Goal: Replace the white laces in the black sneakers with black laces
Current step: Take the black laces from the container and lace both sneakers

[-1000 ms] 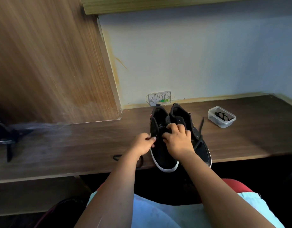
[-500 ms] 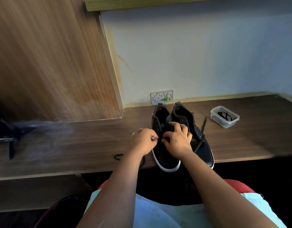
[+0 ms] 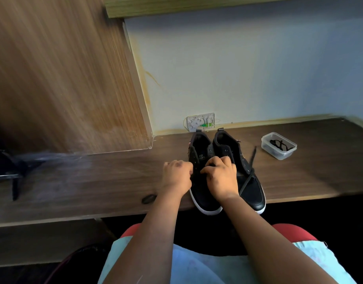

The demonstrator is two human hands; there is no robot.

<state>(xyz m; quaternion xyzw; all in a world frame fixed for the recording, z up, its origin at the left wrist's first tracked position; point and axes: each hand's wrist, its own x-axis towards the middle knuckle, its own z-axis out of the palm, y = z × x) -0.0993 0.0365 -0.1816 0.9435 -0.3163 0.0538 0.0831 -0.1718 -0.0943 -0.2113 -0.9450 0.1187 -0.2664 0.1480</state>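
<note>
Nearest me, both forearms reach over my lap to the front edge of the worktop point(image 3: 94, 181). My left hand point(image 3: 177, 177) is curled tight at the left flank of the left sneaker point(image 3: 203, 193), fingertips drawn together as if pinching a lace end, though I cannot make out the lace itself there. My right hand point(image 3: 221, 179) sits on top of that same shoe, fingers bent down over the eyelet rows; whether it pinches a lace or only steadies the tongue I cannot tell.

Both toes overhang the front edge slightly. Just beside the left one, the right sneaker point(image 3: 248, 181) carries a black lace point(image 3: 249, 175) crossed low over its vamp, one loose end trailing toward the back. No white lace shows anywhere I can see.

I judge the step to be threading the left shoe. To do it well I would hold the shoe flat with the right hand, feed the tip straight through the eyelet, and draw both sides even before crossing.

Farther right, well apart from the shoes, a clear tub point(image 3: 279, 145) holds more dark lace. At the back edge a wall socket point(image 3: 201, 122) sits behind the heels.
</note>
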